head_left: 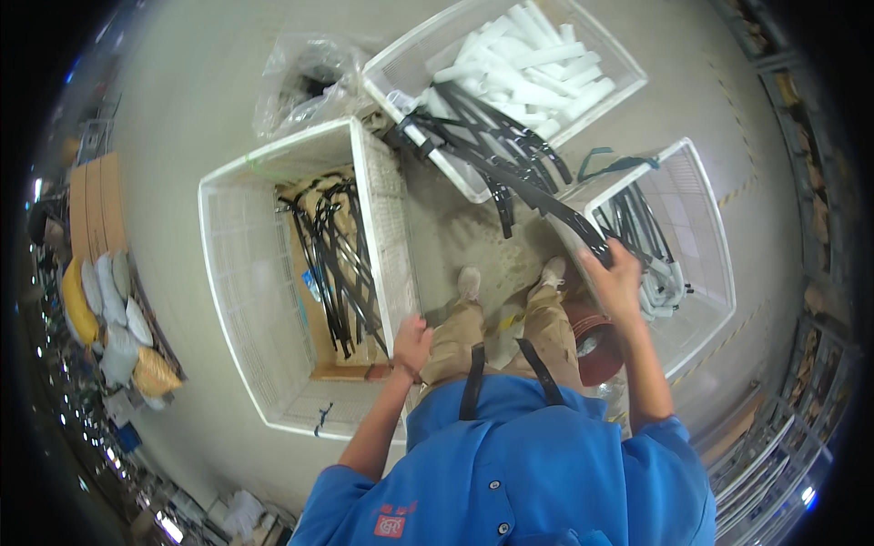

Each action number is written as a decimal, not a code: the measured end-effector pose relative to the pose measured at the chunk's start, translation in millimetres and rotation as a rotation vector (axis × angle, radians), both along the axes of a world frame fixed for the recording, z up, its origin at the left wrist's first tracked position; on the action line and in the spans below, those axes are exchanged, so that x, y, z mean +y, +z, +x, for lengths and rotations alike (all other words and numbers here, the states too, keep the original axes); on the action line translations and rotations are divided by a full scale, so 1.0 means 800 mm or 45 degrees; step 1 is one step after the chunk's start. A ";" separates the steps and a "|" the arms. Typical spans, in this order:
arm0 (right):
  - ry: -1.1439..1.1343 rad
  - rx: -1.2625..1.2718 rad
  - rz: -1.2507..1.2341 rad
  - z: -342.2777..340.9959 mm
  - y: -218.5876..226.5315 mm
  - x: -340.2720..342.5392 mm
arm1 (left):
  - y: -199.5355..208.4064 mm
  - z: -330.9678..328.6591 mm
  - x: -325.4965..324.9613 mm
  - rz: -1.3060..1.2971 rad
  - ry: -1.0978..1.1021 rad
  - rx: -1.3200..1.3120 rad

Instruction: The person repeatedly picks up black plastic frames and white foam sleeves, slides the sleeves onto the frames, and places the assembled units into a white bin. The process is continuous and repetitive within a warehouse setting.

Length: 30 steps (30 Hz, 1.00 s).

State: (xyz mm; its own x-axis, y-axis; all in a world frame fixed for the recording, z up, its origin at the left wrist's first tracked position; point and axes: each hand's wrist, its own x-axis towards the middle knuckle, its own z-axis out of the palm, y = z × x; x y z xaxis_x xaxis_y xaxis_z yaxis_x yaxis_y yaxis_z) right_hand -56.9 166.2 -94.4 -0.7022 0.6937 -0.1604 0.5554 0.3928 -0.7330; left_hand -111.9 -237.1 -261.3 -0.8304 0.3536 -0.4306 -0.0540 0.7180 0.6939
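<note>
My right hand (621,280) is closed around the near end of a long, curved black strip (566,214). The strip slants up and left to a pile of similar black strips (487,127), which lies across the near rim of the far white crate (628,86). Loosely curled, my left hand (412,344) is beside the near right corner of the left white crate (211,264), with nothing visible in its fingers. Thin black rods (332,264) lie in that crate on brown cardboard.
White foam tubes (537,68) fill the far crate. The right white crate (724,264) holds black rods with whitish sleeves (663,296). A reddish-brown bucket (596,344) stands by my right leg. Clear plastic bags (305,82) lie at the far left. Shelving (810,200) lines the right side.
</note>
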 end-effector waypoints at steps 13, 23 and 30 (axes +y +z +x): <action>0.185 0.193 0.720 0.299 0.390 -0.021 | 0.453 0.117 0.396 1.360 -1.638 0.099; -0.751 0.400 -0.241 0.575 -0.107 0.023 | 0.107 0.258 0.445 0.375 -1.624 -0.043; -0.551 -0.688 -0.581 0.680 -0.567 -0.071 | -0.085 0.278 0.374 0.118 -0.983 -0.143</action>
